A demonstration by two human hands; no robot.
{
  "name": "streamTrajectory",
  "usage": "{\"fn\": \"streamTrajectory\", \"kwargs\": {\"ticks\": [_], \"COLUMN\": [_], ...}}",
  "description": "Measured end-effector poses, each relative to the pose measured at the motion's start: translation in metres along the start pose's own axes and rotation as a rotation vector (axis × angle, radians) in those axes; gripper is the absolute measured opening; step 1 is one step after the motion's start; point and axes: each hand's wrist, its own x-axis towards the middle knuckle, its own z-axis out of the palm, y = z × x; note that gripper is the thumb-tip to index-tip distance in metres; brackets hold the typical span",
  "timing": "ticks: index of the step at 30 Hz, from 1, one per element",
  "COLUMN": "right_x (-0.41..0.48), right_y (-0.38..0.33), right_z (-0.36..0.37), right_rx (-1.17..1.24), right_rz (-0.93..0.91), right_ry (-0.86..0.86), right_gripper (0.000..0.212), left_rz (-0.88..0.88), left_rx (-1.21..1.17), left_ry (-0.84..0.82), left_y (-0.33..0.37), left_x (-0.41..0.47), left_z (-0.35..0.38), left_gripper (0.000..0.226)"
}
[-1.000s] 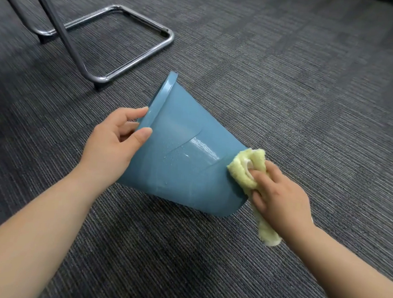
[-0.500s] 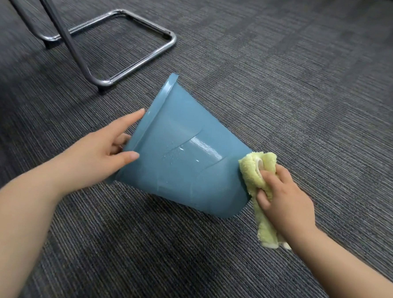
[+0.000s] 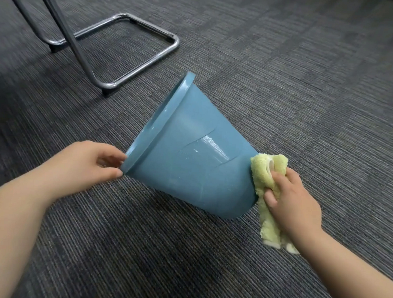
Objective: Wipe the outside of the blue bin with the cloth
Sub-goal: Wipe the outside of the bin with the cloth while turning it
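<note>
The blue bin (image 3: 190, 162) is tipped over above the carpet, its rim facing left and its bottom to the right; a wet, shiny patch shows on its upper side. My left hand (image 3: 86, 165) pinches the lower part of the rim between fingertips and thumb. My right hand (image 3: 291, 203) grips a folded yellow-green cloth (image 3: 269, 171) and presses it against the bin's bottom edge. The cloth's loose end hangs below my right wrist. The bin's inside is hidden.
A chrome chair frame (image 3: 131, 69) with dark legs (image 3: 66, 37) stands on the grey striped carpet (image 3: 310, 75) behind and left of the bin. Open carpet stretches to the right and in front.
My left hand slid from the bin's side wall down to the lower rim. The bin and cloth shifted slightly right, with the rim turning more into view.
</note>
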Motion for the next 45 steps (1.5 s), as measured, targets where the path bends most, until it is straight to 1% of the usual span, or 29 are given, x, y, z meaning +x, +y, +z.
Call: {"fn": "streamTrajectory", "kwargs": {"ticks": [4, 9, 13, 17, 20, 25, 29, 32, 33, 35, 37, 39, 40, 42, 45], "right_x": [0.002, 0.005, 0.006, 0.013, 0.015, 0.011, 0.000, -0.014, -0.015, -0.007, 0.008, 0.022, 0.026, 0.027, 0.017], "right_y": [0.003, 0.006, 0.010, 0.005, -0.011, -0.054, -0.078, -0.091, -0.092, -0.089, -0.077, -0.065, -0.062, -0.061, -0.070], "right_z": [-0.001, -0.002, -0.011, -0.026, -0.039, -0.060, -0.064, -0.064, -0.064, -0.064, -0.061, -0.058, -0.058, -0.057, -0.056], "right_rx": [0.017, 0.039, 0.108, 0.203, 0.261, 0.322, 0.237, 0.137, 0.123, 0.151, 0.206, 0.272, 0.299, 0.316, 0.272], "right_rz": [0.032, 0.050, 0.067, 0.033, -0.068, -0.309, -0.418, -0.595, -0.627, -0.594, -0.448, -0.288, -0.241, -0.226, -0.324], "right_ry": [0.003, 0.012, 0.117, 0.208, 0.242, 0.251, 0.185, 0.160, 0.144, 0.133, 0.157, 0.121, 0.107, 0.112, 0.137], "right_gripper": [0.036, 0.033, 0.033, 0.032, 0.032, 0.032, 0.033, 0.032, 0.032, 0.030, 0.031, 0.031, 0.031, 0.031, 0.032], "left_rz": [0.061, 0.108, 0.188, 0.242, 0.258, 0.288, 0.283, 0.244, 0.236, 0.234, 0.230, 0.226, 0.227, 0.233, 0.209], "left_rx": [-0.025, -0.092, -0.238, -0.396, -0.473, -0.522, -0.516, -0.518, -0.524, -0.557, -0.603, -0.626, -0.629, -0.609, -0.585], "left_ry": [-0.017, 0.119, 0.174, 0.239, 0.262, 0.266, 0.302, 0.314, 0.307, 0.284, 0.251, 0.235, 0.235, 0.250, 0.284], "left_y": [0.001, 0.008, 0.021, 0.034, 0.042, 0.050, 0.051, 0.044, 0.042, 0.040, 0.041, 0.042, 0.043, 0.044, 0.041], "left_x": [-0.004, -0.003, -0.004, -0.001, 0.001, 0.008, 0.010, 0.010, 0.011, 0.011, 0.011, 0.011, 0.010, 0.010, 0.012], "left_z": [0.011, 0.018, 0.022, 0.021, 0.025, 0.033, 0.036, 0.034, 0.033, 0.032, 0.033, 0.034, 0.034, 0.035, 0.035], "left_gripper": [0.046, 0.050, 0.050, 0.055, 0.056, 0.051, 0.051, 0.048, 0.047, 0.043, 0.037, 0.035, 0.032, 0.022, 0.022]}}
